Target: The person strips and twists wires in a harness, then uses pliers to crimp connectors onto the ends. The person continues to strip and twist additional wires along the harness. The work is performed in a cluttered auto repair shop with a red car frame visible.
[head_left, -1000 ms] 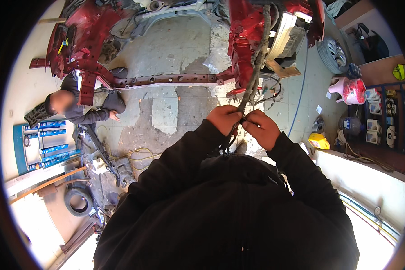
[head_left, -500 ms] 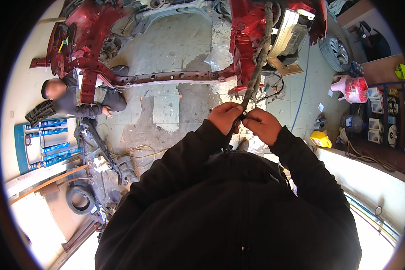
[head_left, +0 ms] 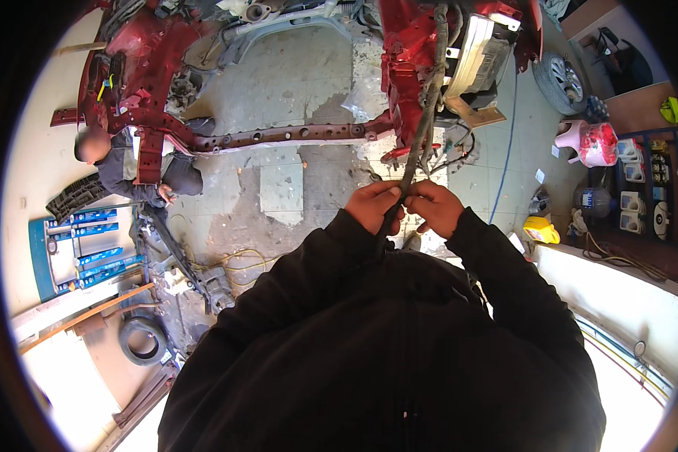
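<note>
Through the head view, I have the left hand [head_left: 374, 207] pinching the dark cable bundle [head_left: 428, 113] between thumb and fingers. The right hand [head_left: 437, 209] meets it from the other side, fingers curled in at its edge; whether they pinch it I cannot tell. The bundle slants down past the red car body [head_left: 403, 83] to just before my chest, above the floor [head_left: 282, 188]. Since half a second ago, my hands have barely shifted, so I judge the same stretch is being worked. The co-worker [head_left: 120, 177] has drawn one hand inward, well apart from mine, leaving the bundle to me.
</note>
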`<state>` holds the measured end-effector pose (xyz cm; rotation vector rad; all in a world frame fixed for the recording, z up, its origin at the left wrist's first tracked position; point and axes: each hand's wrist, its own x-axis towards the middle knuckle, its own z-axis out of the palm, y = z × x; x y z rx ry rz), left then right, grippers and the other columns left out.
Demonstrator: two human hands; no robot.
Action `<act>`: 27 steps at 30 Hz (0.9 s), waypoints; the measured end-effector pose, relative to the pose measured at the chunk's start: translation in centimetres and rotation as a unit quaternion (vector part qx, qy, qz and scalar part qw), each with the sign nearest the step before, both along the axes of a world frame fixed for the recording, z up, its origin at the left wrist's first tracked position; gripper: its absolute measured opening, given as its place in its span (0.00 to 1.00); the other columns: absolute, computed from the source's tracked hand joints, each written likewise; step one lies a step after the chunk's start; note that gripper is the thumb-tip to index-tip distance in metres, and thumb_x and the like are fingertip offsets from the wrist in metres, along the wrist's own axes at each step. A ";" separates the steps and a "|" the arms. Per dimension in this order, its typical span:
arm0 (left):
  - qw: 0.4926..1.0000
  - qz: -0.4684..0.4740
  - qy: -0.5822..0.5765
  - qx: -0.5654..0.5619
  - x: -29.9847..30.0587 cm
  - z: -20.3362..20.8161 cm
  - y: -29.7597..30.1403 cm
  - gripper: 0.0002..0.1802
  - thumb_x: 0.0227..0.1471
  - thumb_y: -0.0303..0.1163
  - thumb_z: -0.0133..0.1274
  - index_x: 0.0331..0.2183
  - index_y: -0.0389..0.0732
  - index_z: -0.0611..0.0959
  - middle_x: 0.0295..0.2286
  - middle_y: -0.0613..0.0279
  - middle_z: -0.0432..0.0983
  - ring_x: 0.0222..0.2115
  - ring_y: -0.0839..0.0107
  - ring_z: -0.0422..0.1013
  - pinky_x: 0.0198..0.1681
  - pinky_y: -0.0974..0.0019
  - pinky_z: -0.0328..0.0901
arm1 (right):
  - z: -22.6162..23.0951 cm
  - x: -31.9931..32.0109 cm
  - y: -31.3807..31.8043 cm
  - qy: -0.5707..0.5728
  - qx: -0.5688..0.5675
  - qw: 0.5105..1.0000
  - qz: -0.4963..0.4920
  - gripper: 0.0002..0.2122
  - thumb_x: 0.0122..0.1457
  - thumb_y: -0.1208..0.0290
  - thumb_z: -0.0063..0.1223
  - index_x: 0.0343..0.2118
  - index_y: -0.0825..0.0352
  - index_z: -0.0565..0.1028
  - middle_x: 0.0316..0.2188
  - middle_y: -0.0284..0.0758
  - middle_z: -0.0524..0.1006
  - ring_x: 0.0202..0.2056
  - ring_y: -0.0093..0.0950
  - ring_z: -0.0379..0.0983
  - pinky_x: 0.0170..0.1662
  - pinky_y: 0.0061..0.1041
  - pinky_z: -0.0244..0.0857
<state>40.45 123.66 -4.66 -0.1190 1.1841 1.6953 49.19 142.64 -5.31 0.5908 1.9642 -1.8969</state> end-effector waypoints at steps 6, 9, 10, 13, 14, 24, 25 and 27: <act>0.995 0.015 -0.063 0.070 -0.4 -0.8 -1.3 0.28 0.69 0.32 0.50 0.67 0.52 0.65 0.28 0.55 0.76 0.21 0.65 0.70 0.28 0.61 0.68 | -1.4 -0.5 -0.1 0.091 0.082 0.989 0.079 0.14 0.68 0.66 0.57 0.49 0.70 0.79 0.39 0.35 0.72 0.38 0.27 0.76 0.32 0.25 0.75; 0.993 0.045 -0.095 0.054 0.0 -0.9 -1.4 0.33 0.69 0.32 0.51 0.68 0.55 0.59 0.29 0.52 0.77 0.21 0.64 0.70 0.28 0.60 0.68 | -1.8 -1.0 -0.3 0.111 0.112 0.982 0.104 0.12 0.68 0.69 0.56 0.50 0.70 0.79 0.36 0.33 0.73 0.37 0.26 0.75 0.33 0.24 0.74; 0.992 0.057 -0.099 0.044 0.1 -0.9 -1.3 0.33 0.68 0.32 0.52 0.68 0.54 0.58 0.29 0.51 0.77 0.21 0.64 0.70 0.28 0.60 0.68 | -1.8 -1.2 -0.5 0.050 0.043 0.994 0.088 0.12 0.67 0.71 0.56 0.50 0.69 0.78 0.35 0.33 0.73 0.36 0.25 0.75 0.34 0.24 0.73; 0.994 0.078 -0.079 0.011 0.2 -0.9 -1.2 0.32 0.67 0.32 0.54 0.66 0.49 0.59 0.30 0.49 0.78 0.20 0.63 0.71 0.26 0.59 0.68 | -1.7 -1.9 -1.5 0.073 -0.059 0.996 -0.003 0.11 0.66 0.79 0.54 0.51 0.69 0.73 0.36 0.34 0.75 0.36 0.24 0.75 0.35 0.25 0.74; 0.994 0.085 -0.072 -0.009 0.1 -0.9 -1.2 0.32 0.66 0.32 0.55 0.65 0.47 0.60 0.30 0.48 0.79 0.20 0.63 0.71 0.25 0.59 0.68 | -1.6 -2.1 -1.7 0.118 -0.086 0.989 -0.028 0.12 0.65 0.81 0.53 0.51 0.69 0.71 0.37 0.35 0.75 0.36 0.24 0.75 0.36 0.26 0.74; 0.982 0.061 0.172 -0.052 0.2 -0.5 -0.6 0.27 0.61 0.22 0.54 0.58 0.38 0.64 0.27 0.57 0.78 0.20 0.75 0.73 0.22 0.69 0.67 | 3.3 -3.3 -3.9 0.077 -0.141 0.986 -0.030 0.17 0.67 0.74 0.55 0.55 0.73 0.68 0.40 0.40 0.78 0.39 0.27 0.77 0.37 0.29 0.74; 0.979 0.059 0.189 -0.051 0.3 -0.3 -0.5 0.26 0.61 0.22 0.54 0.58 0.38 0.64 0.27 0.58 0.78 0.20 0.75 0.73 0.22 0.69 0.67 | 3.7 -3.8 -4.0 0.056 -0.108 0.993 0.003 0.17 0.67 0.72 0.56 0.55 0.73 0.69 0.39 0.40 0.78 0.40 0.27 0.77 0.38 0.28 0.74; 0.971 0.055 0.226 -0.048 0.3 -0.1 -0.5 0.26 0.61 0.23 0.55 0.58 0.38 0.65 0.27 0.59 0.77 0.20 0.75 0.73 0.22 0.69 0.68 | 4.6 -4.2 -4.1 0.006 -0.203 0.978 -0.040 0.15 0.66 0.69 0.59 0.50 0.72 0.74 0.38 0.36 0.78 0.41 0.26 0.76 0.40 0.28 0.73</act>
